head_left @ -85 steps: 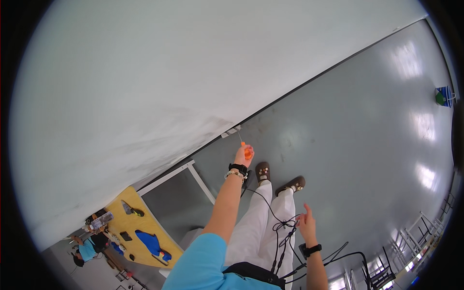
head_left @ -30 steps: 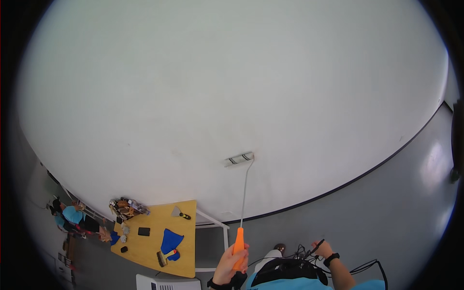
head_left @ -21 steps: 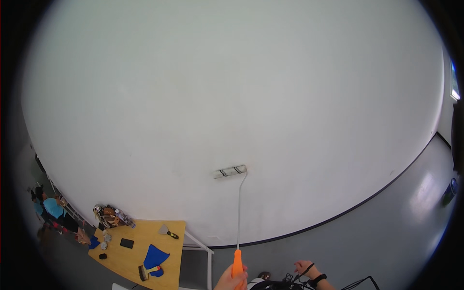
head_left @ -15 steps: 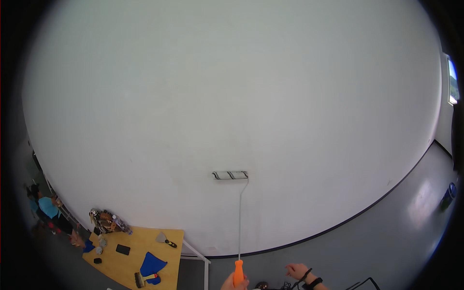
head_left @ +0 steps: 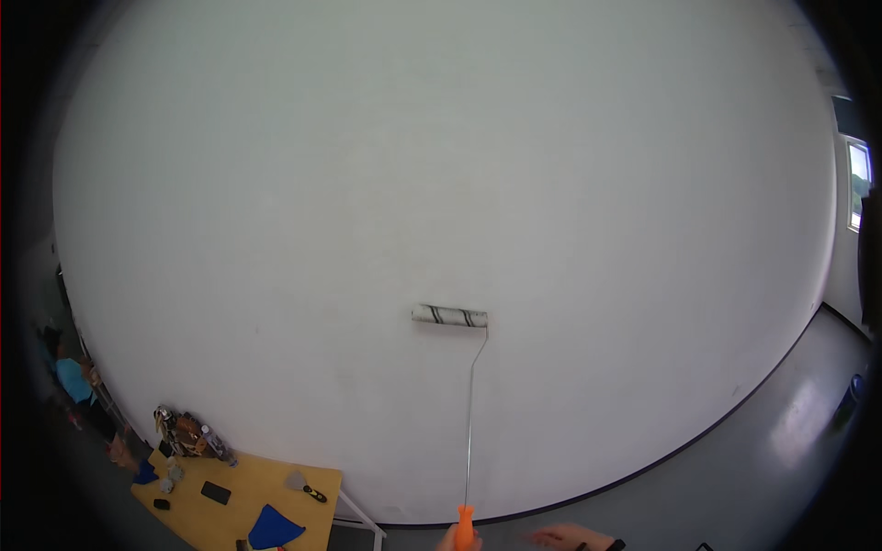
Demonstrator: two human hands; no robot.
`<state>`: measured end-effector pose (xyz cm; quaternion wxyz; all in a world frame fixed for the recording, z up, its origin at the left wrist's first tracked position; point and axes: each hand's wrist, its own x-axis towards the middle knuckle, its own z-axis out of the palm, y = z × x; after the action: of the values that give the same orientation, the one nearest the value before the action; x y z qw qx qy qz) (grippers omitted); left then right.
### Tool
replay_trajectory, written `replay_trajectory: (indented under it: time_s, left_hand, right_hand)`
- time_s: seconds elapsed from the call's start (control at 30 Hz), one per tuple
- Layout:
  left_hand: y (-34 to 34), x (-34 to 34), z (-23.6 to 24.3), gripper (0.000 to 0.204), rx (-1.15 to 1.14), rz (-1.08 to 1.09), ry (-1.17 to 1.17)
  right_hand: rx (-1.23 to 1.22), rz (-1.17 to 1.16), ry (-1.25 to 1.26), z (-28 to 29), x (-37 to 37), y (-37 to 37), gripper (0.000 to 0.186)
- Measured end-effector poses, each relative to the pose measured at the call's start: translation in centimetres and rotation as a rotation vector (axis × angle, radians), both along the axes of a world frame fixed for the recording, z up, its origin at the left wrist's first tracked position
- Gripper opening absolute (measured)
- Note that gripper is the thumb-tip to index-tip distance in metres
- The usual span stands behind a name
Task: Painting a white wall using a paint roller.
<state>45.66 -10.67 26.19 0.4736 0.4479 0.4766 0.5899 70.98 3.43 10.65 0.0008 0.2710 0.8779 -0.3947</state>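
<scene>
A paint roller (head_left: 449, 316) with a pale, dark-striped sleeve lies at or very close to the white wall (head_left: 588, 230), slightly tilted, its right end lower. Its thin metal rod runs down to an orange handle (head_left: 466, 530). My left hand (head_left: 447, 540) is wrapped round that handle, partly cut off by the lower edge. To its right, my right hand (head_left: 562, 536) stretches its fingers leftward, holding nothing I can see. A dark band circles that wrist.
At lower left, a wooden table (head_left: 193, 523) bears a putty knife (head_left: 308, 487), a blue plastic piece (head_left: 274, 529), a dark phone (head_left: 216, 493) and a bottle (head_left: 219, 445). Another person (head_left: 75, 381) is at far left. A window (head_left: 858, 184) shows at right.
The roller has moved up the wall and its sleeve has tilted. My right hand has gone from loosely curled to stretched out. The view has shifted upward, so the table sits lower.
</scene>
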Motion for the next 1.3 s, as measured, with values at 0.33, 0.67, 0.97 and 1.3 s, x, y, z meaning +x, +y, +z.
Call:
replay_trajectory:
  time_s: [0.33,0.67,0.97,1.3]
  left_hand:
    - [12.4,4.9,1.0,0.029,0.515,-0.128,0.109]
    - [13.1,4.4,-1.1,0.042,0.476,-0.127,0.122]
    - [6.5,-7.8,-0.7,0.051,0.120,-0.012,0.129]
    - [-0.1,-12.1,-0.2,0.037,0.088,0.217,0.091]
  right_hand:
    - [-0.102,-0.499,0.674,22.4,-2.7,-4.2,0.043]
    - [0.361,-0.536,0.845,20.9,-9.0,-4.7,0.071]
    - [0.018,-0.496,1.191,33.8,-14.3,4.1,0.063]
    - [0.447,-0.451,1.351,63.1,-15.7,13.7,0.052]
